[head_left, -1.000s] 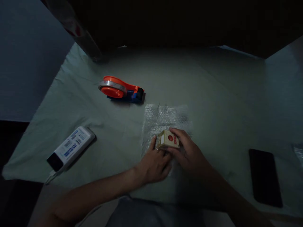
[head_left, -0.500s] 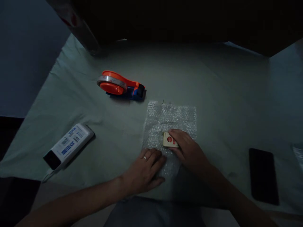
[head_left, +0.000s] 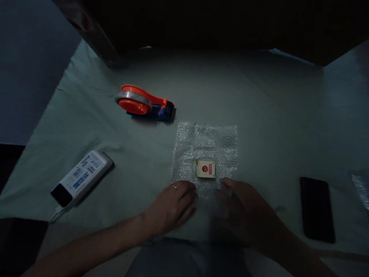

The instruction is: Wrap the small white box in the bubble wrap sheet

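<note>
A small cream box (head_left: 205, 169) with a red round mark and a red label lies flat on a sheet of bubble wrap (head_left: 206, 140); neither hand touches it. My left hand (head_left: 176, 202), a ring on one finger, is at the sheet's lower left edge, its fingers curled in on the wrap and its thumb tucked out of sight. At the lower right edge is my right hand (head_left: 242, 202), dim and in shadow. Part of the clear wrap shows between its thumb and fingers, which are closed around that edge.
An orange and blue tape dispenser (head_left: 145, 104) stands behind the sheet. To the left lies a white, labelled device (head_left: 83, 177) with a cable; to the right, a black phone (head_left: 317, 209). Clear plastic (head_left: 361, 188) is at the right edge, and a large dark shape (head_left: 216, 27) fills the back.
My right hand has let go of the cream box and moved down and right to the wrap's edge. My left thumb has drawn in under the fingers. The view has shifted slightly.
</note>
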`<state>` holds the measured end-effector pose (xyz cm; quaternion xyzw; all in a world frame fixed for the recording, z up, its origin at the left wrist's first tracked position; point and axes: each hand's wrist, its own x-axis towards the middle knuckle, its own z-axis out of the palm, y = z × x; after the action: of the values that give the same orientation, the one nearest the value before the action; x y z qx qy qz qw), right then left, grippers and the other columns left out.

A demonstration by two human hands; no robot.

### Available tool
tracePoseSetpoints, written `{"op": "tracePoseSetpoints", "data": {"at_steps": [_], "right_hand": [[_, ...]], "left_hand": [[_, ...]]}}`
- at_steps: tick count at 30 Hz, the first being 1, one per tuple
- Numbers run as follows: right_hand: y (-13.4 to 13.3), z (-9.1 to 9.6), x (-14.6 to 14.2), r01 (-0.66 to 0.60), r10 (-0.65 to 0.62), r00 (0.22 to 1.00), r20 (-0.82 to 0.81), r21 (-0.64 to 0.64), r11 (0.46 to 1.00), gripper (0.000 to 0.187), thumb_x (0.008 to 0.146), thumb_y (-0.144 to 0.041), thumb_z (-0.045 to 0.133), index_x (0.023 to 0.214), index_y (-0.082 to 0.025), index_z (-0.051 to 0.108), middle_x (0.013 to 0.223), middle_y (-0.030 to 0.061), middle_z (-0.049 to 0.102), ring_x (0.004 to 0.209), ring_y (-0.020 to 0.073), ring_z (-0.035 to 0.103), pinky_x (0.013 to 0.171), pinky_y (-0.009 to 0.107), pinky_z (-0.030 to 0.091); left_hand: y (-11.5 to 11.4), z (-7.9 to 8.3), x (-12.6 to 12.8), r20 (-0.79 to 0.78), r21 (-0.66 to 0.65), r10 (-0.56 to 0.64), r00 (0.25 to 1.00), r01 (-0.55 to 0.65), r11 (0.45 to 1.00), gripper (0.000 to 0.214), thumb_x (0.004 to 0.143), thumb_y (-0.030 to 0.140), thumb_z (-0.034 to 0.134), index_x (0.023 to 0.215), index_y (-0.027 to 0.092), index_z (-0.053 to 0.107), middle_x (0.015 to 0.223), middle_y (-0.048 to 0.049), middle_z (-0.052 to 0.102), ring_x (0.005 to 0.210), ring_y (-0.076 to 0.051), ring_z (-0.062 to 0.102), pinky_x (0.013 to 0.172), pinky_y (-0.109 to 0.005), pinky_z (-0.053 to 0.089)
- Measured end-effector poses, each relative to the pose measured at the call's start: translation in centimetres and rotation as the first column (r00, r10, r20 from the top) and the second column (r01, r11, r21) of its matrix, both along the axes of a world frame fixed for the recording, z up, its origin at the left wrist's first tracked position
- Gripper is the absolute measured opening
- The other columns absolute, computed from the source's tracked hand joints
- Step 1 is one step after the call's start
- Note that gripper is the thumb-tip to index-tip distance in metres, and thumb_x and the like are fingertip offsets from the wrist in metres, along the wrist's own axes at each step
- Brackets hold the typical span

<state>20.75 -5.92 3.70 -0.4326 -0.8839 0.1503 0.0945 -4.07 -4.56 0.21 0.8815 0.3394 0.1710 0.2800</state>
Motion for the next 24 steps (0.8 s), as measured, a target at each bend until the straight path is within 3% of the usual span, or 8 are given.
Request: {"op": "tracePoseSetpoints", "data": {"at_steps": [4,6,9,13,16,19,21,24], "right_hand": [[0.3,-0.5,0.3,-0.036,0.037,0.998,-0.055,0.031,0.999,0.012,0.082,-0.014,0.054,0.091,-0.017,0.063,0.101,0.0102,0.065,0.095,0.0243,0.057,0.086,0.043,0.048],[1.3,-0.3,0.7,-0.005,0.003,0.992,-0.130,-0.018,1.000,0.014,0.087,-0.015,0.049,0.080,-0.018,0.061,0.093,0.0067,0.066,0.090,0.0207,0.059,0.084,0.040,0.048],[3.2,-0.2,1.2,0.100,-0.127,0.967,-0.221,-0.127,0.987,0.015,0.091,-0.018,0.046,0.084,-0.019,0.060,0.087,0.0042,0.066,0.084,0.0175,0.060,0.077,0.034,0.049],[5.6,-1.2,1.3,0.188,-0.217,0.916,-0.338,-0.117,0.975,0.013,0.090,-0.019,0.049,0.082,-0.019,0.059,0.077,0.0020,0.065,0.075,0.0154,0.060,0.068,0.030,0.049],[6.5,-2.3,0.9,0.278,-0.265,0.896,-0.357,-0.016,0.960,0.007,0.088,-0.019,0.053,0.087,-0.019,0.059,0.076,0.0018,0.065,0.072,0.0152,0.061,0.066,0.029,0.049],[6.3,-2.7,0.3,0.359,-0.291,0.906,-0.306,0.196,0.913,0.014,0.087,-0.020,0.054,0.100,-0.018,0.058,0.086,0.0056,0.066,0.079,0.0189,0.061,0.070,0.034,0.050],[5.6,-2.4,-0.3,0.307,-0.229,0.940,-0.253,0.332,0.892,0.016,0.086,-0.018,0.053,0.100,-0.018,0.059,0.089,0.0073,0.066,0.085,0.0208,0.060,0.075,0.037,0.049],[4.4,-1.9,-1.7,0.099,-0.028,0.982,-0.187,0.380,0.920,0.020,0.084,-0.012,0.052,0.103,-0.015,0.060,0.096,0.0086,0.068,0.096,0.0212,0.060,0.082,0.037,0.049]], "left_hand": [[1.4,1.3,0.1,0.048,-0.042,0.104,0.993,-0.102,0.994,0.013,0.089,0.015,0.049,0.096,0.012,0.059,0.098,-0.0099,0.063,0.091,-0.018,0.059,0.077,-0.030,0.052],[2.3,1.9,0.2,0.096,-0.078,0.158,0.983,-0.151,0.985,0.011,0.088,0.016,0.051,0.094,0.013,0.060,0.102,-0.0102,0.062,0.096,-0.018,0.059,0.081,-0.029,0.051],[4.1,2.4,0.4,0.173,-0.188,0.266,0.948,-0.233,0.954,0.008,0.087,0.018,0.054,0.089,0.014,0.060,0.112,-0.0109,0.060,0.106,-0.018,0.057,0.090,-0.030,0.048],[6.7,1.9,1.1,0.170,-0.437,0.379,0.910,-0.275,0.856,0.010,0.086,0.022,0.054,0.080,0.016,0.060,0.118,-0.0084,0.062,0.110,-0.018,0.059,0.094,-0.030,0.045],[7.8,1.1,1.5,0.127,-0.605,0.440,0.889,-0.282,0.745,0.016,0.084,0.025,0.053,0.072,0.016,0.058,0.107,-0.0074,0.068,0.097,-0.018,0.064,0.084,-0.029,0.048],[8.0,0.5,1.5,0.100,-0.682,0.486,0.868,-0.296,0.669,0.018,0.082,0.026,0.053,0.068,0.016,0.055,0.099,-0.0066,0.070,0.089,-0.018,0.064,0.078,-0.028,0.047],[8.0,0.5,1.5,0.097,-0.691,0.504,0.859,-0.306,0.655,0.017,0.081,0.026,0.054,0.067,0.016,0.055,0.099,-0.0059,0.070,0.089,-0.017,0.064,0.078,-0.028,0.047],[8.0,0.5,1.7,0.087,-0.690,0.506,0.858,-0.314,0.652,0.017,0.080,0.027,0.053,0.066,0.017,0.054,0.096,-0.0048,0.070,0.087,-0.017,0.064,0.078,-0.027,0.047]]}}
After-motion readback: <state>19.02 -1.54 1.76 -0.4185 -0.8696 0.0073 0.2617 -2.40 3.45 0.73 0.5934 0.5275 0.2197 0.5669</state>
